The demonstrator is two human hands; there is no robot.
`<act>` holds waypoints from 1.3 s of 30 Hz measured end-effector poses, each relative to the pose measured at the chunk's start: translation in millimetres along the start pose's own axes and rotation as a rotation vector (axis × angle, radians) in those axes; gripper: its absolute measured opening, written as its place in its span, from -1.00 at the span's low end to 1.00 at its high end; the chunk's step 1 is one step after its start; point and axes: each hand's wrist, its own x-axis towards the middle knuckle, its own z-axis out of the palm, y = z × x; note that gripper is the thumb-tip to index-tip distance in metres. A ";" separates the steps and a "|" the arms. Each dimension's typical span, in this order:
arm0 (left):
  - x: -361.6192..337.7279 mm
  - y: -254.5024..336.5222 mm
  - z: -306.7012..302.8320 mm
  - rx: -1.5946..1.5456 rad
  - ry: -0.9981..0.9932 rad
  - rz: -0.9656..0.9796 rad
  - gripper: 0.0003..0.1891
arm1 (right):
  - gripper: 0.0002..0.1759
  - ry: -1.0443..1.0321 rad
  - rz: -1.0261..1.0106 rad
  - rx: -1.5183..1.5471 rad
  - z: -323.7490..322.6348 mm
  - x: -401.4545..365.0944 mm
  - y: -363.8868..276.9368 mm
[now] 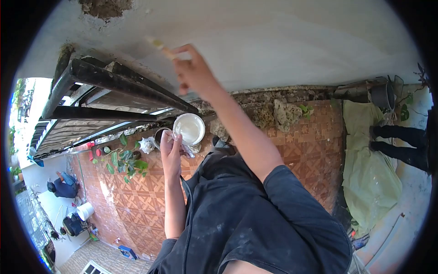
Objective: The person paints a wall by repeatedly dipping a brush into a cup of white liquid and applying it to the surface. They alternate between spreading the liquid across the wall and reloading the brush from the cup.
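My right hand (195, 73) is raised at the wall (273, 45), its fingers closed around a paintbrush (159, 44). The brush is slightly blurred and its tip points at the pale wall surface; whether it touches cannot be told. Lower down, my left hand (171, 154) grips a white paint tub (201, 129) at its near-left side, thumb by the rim. White paint lies inside the tub. Part of my left fingers is hidden behind the thumb and tub.
A black metal railing (123, 81) juts out on the left. Rough stones (286, 116) and a leafy plant (127, 160) sit along the wall base. A green sheet (367, 169) covers floor at right, where a person's legs (399, 141) stand. Other people (64, 186) are at far left.
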 end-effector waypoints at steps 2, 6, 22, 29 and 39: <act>-1.5 2.4 10.0 -0.001 0.004 0.001 -0.85 | -0.71 0.105 0.027 0.061 -40.9 9.8 -15.7; -3.8 -4.6 24.6 -0.002 0.001 -0.023 -0.86 | -0.73 0.100 -0.010 0.227 -137.5 13.1 -40.0; -5.3 -20.7 116.6 -0.030 0.032 -0.062 -0.85 | -0.73 0.784 -0.313 0.254 -195.1 -54.7 -64.5; -15.4 -29.5 150.3 0.000 0.041 -0.083 -0.83 | -0.74 0.165 -0.009 0.151 -174.3 -44.7 -57.4; -25.8 -40.2 166.9 -0.032 0.106 -0.038 -0.84 | -0.73 0.714 -0.253 0.268 -196.0 -48.4 -58.4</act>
